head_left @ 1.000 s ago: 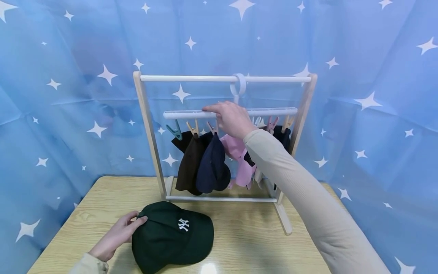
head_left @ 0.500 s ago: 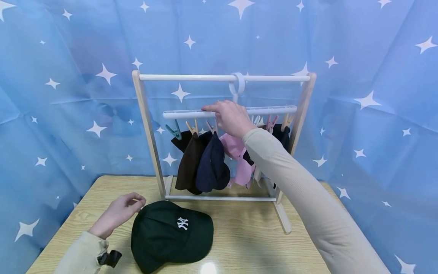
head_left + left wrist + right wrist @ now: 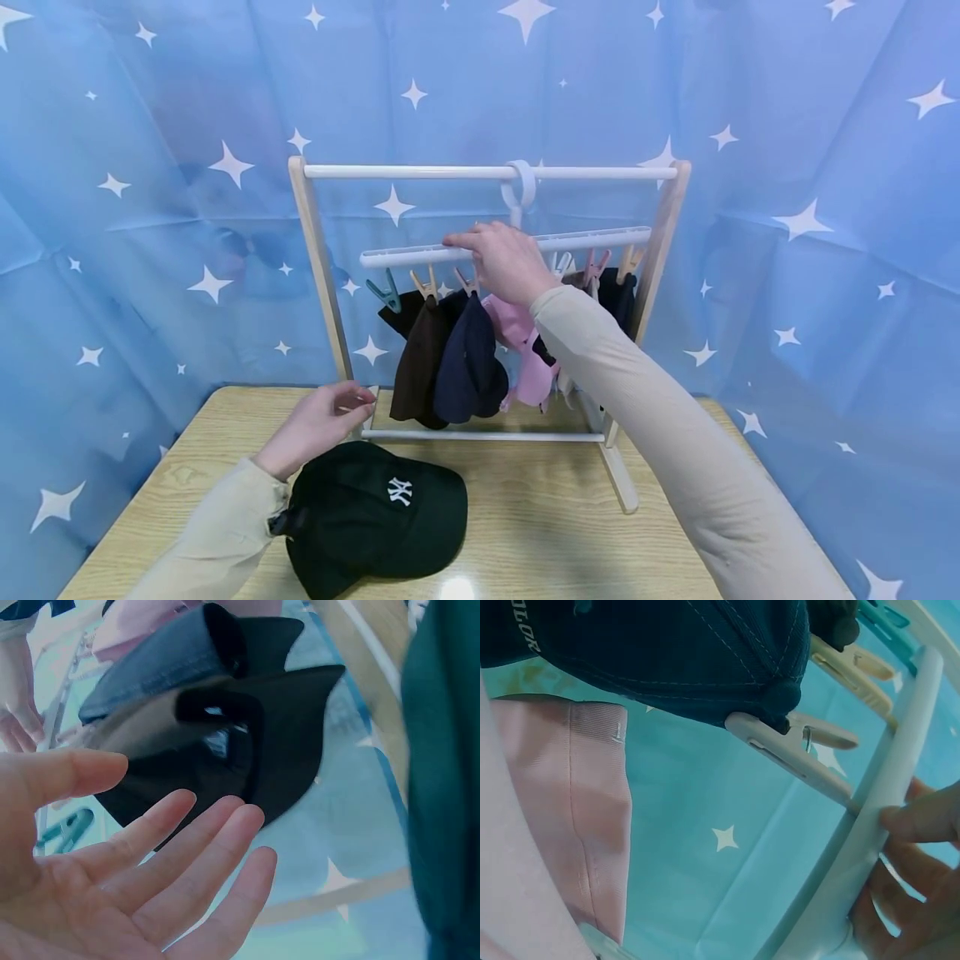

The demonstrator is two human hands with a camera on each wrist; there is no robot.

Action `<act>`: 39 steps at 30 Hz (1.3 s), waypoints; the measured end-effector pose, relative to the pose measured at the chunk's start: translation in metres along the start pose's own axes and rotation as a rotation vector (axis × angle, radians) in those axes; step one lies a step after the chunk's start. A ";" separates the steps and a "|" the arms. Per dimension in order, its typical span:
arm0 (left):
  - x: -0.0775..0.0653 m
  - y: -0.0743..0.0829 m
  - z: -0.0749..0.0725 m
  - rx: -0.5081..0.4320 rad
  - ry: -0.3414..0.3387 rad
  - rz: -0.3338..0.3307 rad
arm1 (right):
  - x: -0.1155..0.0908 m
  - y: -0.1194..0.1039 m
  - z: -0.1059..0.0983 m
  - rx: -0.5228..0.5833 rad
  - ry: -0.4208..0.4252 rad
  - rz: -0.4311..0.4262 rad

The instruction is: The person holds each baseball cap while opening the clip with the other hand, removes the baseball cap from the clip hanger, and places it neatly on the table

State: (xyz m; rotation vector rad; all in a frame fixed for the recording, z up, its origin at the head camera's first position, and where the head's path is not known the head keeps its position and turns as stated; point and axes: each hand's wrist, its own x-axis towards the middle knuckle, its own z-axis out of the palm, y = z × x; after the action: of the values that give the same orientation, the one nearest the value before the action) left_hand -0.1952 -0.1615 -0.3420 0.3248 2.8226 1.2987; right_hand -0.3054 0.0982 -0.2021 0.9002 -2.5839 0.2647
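My right hand (image 3: pixel 510 262) grips the white hanger bar (image 3: pixel 408 257), thumb on one side and fingers on the other in the right wrist view. Below the bar, clothespins hold a dark brown cap (image 3: pixel 415 371), a navy cap (image 3: pixel 461 367) and something pink (image 3: pixel 534 379). The end clothespin, a teal one (image 3: pixel 387 293), has a dark piece just beneath it. My left hand (image 3: pixel 322 421) holds nothing, its fingers loosely bent, near the rack's left post. Under the left wrist lies a dark green cap (image 3: pixel 382 517) with white lettering.
A rack with wooden posts (image 3: pixel 321 258) and a white top rail (image 3: pixel 405 172) stands on the wood-grain table (image 3: pixel 540 533). The hanger's hook (image 3: pixel 527 185) sits over that rail. Blue starry cloth (image 3: pixel 795 292) surrounds the table.
My left hand let go of the green cap and moved up and right toward the rack. The hanger bar's left end dipped slightly in my right hand's hold.
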 end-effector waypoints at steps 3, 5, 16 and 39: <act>0.008 0.008 0.002 0.002 0.007 0.026 | 0.000 0.000 0.002 -0.012 0.013 -0.012; 0.014 0.012 0.003 0.001 0.011 0.035 | -0.001 0.000 0.003 -0.024 0.022 -0.020; 0.050 0.042 0.004 -0.053 0.003 0.074 | 0.000 0.000 0.003 -0.041 0.010 -0.050; 0.077 0.069 0.014 -0.029 -0.040 0.154 | -0.003 -0.002 0.001 0.044 0.025 -0.049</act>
State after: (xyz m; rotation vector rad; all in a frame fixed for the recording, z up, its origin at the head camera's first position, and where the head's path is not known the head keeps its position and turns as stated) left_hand -0.2568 -0.0921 -0.2939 0.5717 2.7908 1.3414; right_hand -0.3023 0.0984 -0.2043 0.9685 -2.5381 0.3183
